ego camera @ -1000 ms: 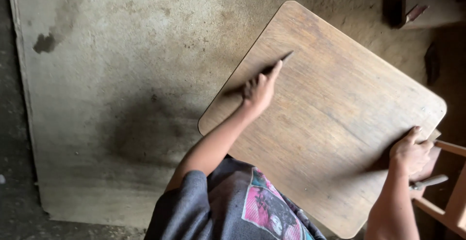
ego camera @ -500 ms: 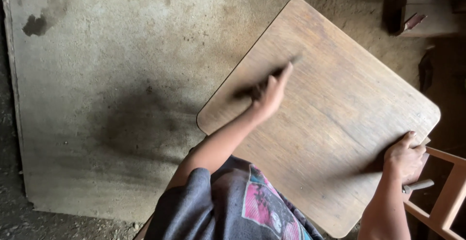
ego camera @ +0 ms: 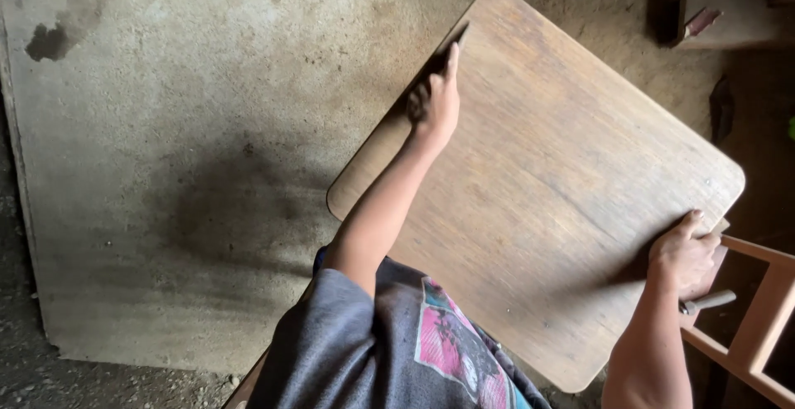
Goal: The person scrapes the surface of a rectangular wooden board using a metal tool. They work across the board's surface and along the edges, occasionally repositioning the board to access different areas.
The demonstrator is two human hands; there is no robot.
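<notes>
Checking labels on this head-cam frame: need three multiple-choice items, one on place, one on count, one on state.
1. Where is the left hand?
A. at the wooden board's upper-left edge
B. flat on the concrete floor
C. on the board's middle

2. How many hands touch the board?
A. none
B. one
C. two

3. What is the right hand doing?
A. hanging free
B. gripping the board's right edge
C. lying palm up

Key: 1 A, it holds a thin dark tool along that edge. 2 C, both are on the board. 3 B, its fingers wrap the edge beside the wooden frame.
</notes>
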